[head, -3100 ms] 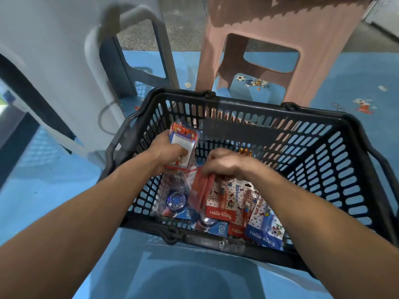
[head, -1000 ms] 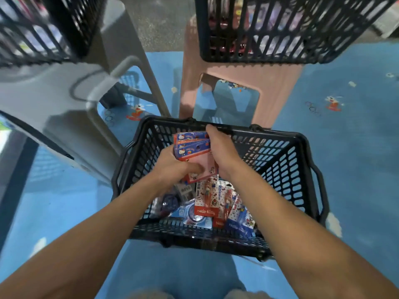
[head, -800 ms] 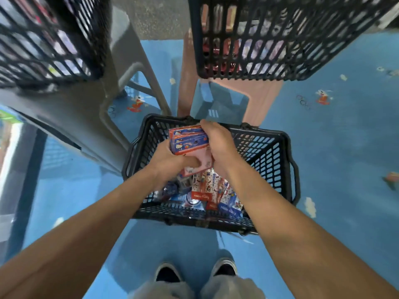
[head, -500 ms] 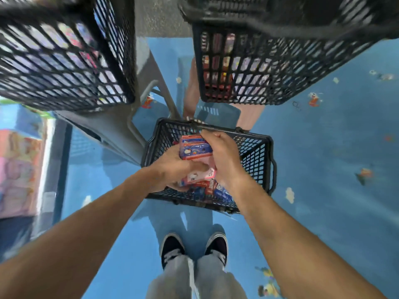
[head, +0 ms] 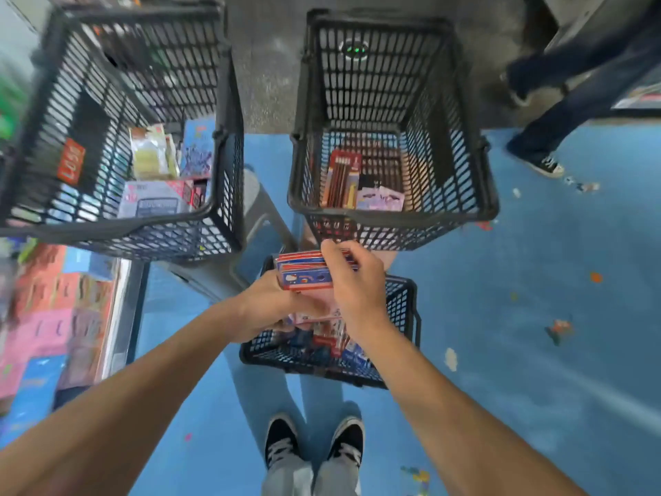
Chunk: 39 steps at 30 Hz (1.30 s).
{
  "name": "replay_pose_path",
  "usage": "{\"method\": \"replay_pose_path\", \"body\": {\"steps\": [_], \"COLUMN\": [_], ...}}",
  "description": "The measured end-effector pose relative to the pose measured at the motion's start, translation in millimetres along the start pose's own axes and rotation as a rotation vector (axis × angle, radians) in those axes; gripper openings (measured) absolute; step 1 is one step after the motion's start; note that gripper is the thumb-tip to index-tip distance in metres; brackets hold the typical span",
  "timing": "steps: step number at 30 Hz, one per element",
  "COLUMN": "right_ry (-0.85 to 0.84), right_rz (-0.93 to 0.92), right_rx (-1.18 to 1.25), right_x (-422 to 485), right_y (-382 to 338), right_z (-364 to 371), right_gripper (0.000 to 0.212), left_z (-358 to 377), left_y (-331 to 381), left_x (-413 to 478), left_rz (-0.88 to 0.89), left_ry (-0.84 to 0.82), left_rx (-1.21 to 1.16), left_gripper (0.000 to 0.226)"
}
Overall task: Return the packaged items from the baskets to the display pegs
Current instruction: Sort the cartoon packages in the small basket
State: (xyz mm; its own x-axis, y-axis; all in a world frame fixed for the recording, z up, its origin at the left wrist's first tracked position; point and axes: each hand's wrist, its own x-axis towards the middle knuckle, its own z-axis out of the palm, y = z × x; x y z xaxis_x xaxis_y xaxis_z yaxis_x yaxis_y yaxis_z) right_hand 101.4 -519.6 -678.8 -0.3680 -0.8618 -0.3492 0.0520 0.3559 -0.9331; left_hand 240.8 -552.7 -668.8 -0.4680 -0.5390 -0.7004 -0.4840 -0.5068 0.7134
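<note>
Way higher vs 0.5 s ago, peering straight down into both raised baskets now, floor basket far below & smaller. Still clutching the stack of packs w/ both hands, up over floor basket's far rim: left hand curled round the near-left side; right hand w/ fingers bent over the far edge, pinching. In floor basket: more carded packs, red & blue. In left basket: boxes & bagged bits, blurry. In right basket: pencil pack beside a pale card.
</note>
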Motion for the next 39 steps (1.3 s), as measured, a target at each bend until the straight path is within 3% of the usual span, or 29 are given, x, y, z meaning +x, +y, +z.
{"method": "replay_pose_path", "body": {"steps": [6,11,16,17,20,21,25,29,33,39], "right_ry": [0.036,-0.116,-0.264,-0.269,-0.263,-0.261,-0.190,-0.120,-0.067,0.036], "right_rz": [-0.094,-0.096,-0.088,-0.080,-0.068,-0.069,-0.049,0.002,0.091,0.199], "right_rx": [0.037,0.223,0.324,0.321,0.236,0.207,0.188,0.165,0.153,0.220], "right_x": [15,25,48,59,92,101,136,166,195,264], "right_y": [-83,-155,-201,-207,-221,-226,-233,-226,-213,-166], "right_z": [-25,-43,-58,-59,-57,-56,-50,-50,-61,-78], "right_gripper": [0.029,0.016,0.045,0.045,0.047,0.049,0.039,0.043,0.046,0.063], "left_z": [0,-13,-25,-31,-52,-58,-69,-63,-45,-18], "left_y": [85,150,195,205,229,235,251,262,269,258], "left_x": [-14,-30,-26,-24,-11,-5,29,66,106,188], "left_rz": [0.131,0.215,0.325,0.333,0.325,0.330,0.322,0.300,0.211,0.149], "left_ry": [0.019,-0.004,0.011,0.017,0.002,0.016,0.130,0.189,0.211,0.369], "left_rx": [0.117,0.125,0.080,0.074,0.091,0.099,-0.006,-0.062,-0.102,-0.120], "left_gripper": [0.030,0.021,0.017,0.019,0.055,0.056,0.027,0.026,0.050,0.044]}}
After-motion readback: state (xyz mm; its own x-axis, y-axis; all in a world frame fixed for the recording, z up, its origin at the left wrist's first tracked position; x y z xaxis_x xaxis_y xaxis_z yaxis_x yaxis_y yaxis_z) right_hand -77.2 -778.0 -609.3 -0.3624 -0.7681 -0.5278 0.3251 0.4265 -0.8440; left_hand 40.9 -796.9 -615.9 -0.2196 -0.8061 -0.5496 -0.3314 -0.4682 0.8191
